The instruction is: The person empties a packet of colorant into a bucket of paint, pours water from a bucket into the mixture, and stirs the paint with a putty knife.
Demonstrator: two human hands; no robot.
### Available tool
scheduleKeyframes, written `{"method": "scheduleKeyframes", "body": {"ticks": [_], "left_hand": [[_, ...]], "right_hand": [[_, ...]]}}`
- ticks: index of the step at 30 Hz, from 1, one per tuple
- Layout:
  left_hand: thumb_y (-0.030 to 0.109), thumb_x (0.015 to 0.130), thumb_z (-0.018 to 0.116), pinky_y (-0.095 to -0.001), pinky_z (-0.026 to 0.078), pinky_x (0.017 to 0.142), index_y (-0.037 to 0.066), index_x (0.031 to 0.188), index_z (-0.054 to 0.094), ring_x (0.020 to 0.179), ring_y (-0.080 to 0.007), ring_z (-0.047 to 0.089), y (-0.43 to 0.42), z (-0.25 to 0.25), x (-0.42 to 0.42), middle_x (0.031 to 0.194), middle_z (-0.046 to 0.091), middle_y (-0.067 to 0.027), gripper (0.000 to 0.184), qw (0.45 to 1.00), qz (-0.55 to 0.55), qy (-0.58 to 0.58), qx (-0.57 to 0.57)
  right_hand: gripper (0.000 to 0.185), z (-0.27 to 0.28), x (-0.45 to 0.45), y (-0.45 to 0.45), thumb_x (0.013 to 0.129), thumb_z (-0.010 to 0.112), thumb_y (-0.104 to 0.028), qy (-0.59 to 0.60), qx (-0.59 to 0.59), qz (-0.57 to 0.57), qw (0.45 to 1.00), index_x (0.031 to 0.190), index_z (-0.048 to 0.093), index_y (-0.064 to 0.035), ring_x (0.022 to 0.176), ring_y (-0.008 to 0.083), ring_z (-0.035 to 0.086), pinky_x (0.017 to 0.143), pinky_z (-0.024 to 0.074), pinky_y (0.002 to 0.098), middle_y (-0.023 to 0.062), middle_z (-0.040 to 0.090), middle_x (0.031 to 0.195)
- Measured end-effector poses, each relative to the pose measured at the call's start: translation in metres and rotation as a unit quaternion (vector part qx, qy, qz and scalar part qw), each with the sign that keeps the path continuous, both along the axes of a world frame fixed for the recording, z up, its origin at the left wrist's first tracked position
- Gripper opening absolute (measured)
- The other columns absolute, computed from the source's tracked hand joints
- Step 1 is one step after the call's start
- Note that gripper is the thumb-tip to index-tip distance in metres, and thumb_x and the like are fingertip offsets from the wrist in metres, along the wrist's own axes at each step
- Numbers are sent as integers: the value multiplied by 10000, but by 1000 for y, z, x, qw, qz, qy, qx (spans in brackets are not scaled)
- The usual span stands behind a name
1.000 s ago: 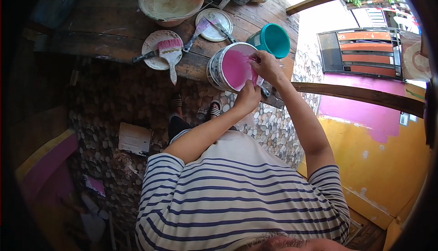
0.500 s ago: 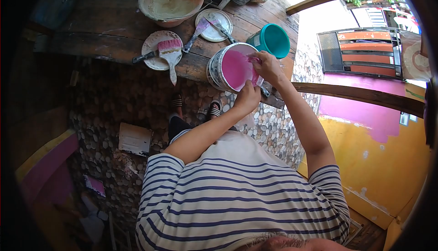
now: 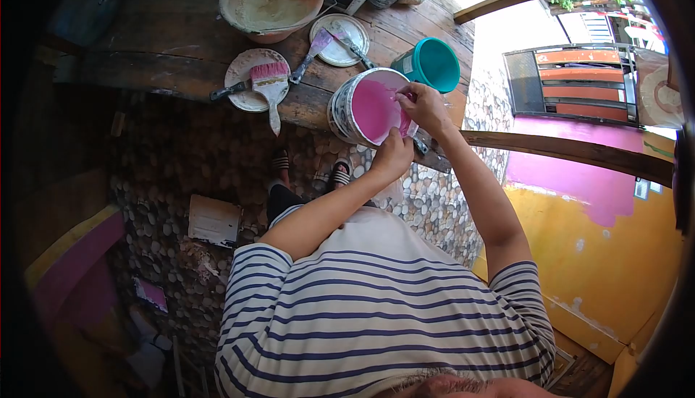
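A white bucket (image 3: 344,116) with pink paint inside stands tilted at the table's front edge. Over its right rim, my right hand (image 3: 423,108) is closed with fingertips pinched near a pink-coated piece (image 3: 407,124), too small to make out clearly. My left hand (image 3: 393,155) is closed at the bucket's lower rim, its fingertips against the same pink piece. Just behind the bucket sits a teal bucket (image 3: 438,65). A wide brush with pink bristles (image 3: 270,83) lies on a round lid (image 3: 242,69) to the left.
The wooden table (image 3: 166,58) holds a large bowl (image 3: 271,7), a second lid (image 3: 351,36) and a pink-stained scraper (image 3: 311,54). Wooden rails (image 3: 565,149) cross at right. Below, a flat panel (image 3: 214,220) lies on the pebbled floor. A person's blurred form (image 3: 148,358) is at lower left.
My right hand's fingers have shifted slightly at the bucket's rim. My left hand stays nearly in place. The blurred person at lower left has moved a little.
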State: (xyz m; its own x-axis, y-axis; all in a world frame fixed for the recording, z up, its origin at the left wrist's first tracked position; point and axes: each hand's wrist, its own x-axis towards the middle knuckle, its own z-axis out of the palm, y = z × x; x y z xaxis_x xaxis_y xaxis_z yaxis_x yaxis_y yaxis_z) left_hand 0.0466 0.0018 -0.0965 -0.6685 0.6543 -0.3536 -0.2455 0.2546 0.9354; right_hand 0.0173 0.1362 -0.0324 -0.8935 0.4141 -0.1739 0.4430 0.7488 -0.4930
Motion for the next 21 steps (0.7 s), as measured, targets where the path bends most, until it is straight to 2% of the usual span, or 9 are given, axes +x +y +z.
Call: {"method": "scheduleKeyframes", "body": {"ticks": [1, 3, 10, 16, 19, 21], "left_hand": [[173, 915, 470, -549, 443, 805, -126, 1021, 510, 890, -542, 584, 0, -1, 0, 872, 581, -395, 320, 1000, 3, 1, 2], [170, 913, 471, -550, 442, 805, -125, 1021, 509, 891, -542, 584, 1, -2, 1, 872, 580, -394, 316, 1000, 6, 2, 5], [167, 909, 478, -556, 438, 794, -122, 1011, 497, 891, -545, 578, 1, -3, 1, 873, 576, -392, 308, 1000, 8, -8, 9], [178, 913, 474, -561, 443, 781, -120, 1010, 503, 877, -547, 581, 0, -1, 1, 876, 578, -393, 315, 1000, 8, -1, 5], [186, 918, 466, -562, 447, 785, -119, 1012, 508, 884, -551, 582, -3, 5, -2, 882, 579, -396, 322, 1000, 4, 2, -3], [190, 920, 461, -562, 449, 789, -119, 1017, 509, 889, -553, 582, -4, 8, -4, 885, 579, -397, 327, 1000, 5, 5, -6]], "right_hand": [[184, 2, -1, -2, 832, 737, -175, 0, 0, 0, 1000, 953, 735, -37, 705, 227, 653, 693, 526, 344, 122, 693, 808], [188, 8, -4, -6, 819, 728, -149, -22, -16, -19, 999, 916, 711, 11, 791, 316, 697, 738, 541, 389, 193, 704, 853], [181, -1, -2, -3, 809, 717, -117, -6, -18, -17, 1000, 937, 699, 9, 824, 305, 702, 761, 547, 377, 180, 712, 872], [216, -6, -1, -3, 798, 728, -110, 43, -33, -34, 998, 969, 669, 10, 834, 272, 706, 773, 551, 361, 161, 718, 902], [203, -7, 1, -1, 838, 715, -122, 32, -57, -53, 996, 965, 656, 25, 808, 225, 700, 763, 551, 344, 143, 721, 885], [203, -8, 1, -2, 886, 697, -152, 16, -131, -102, 986, 949, 655, 37, 789, 169, 681, 745, 548, 324, 112, 711, 843]]}}
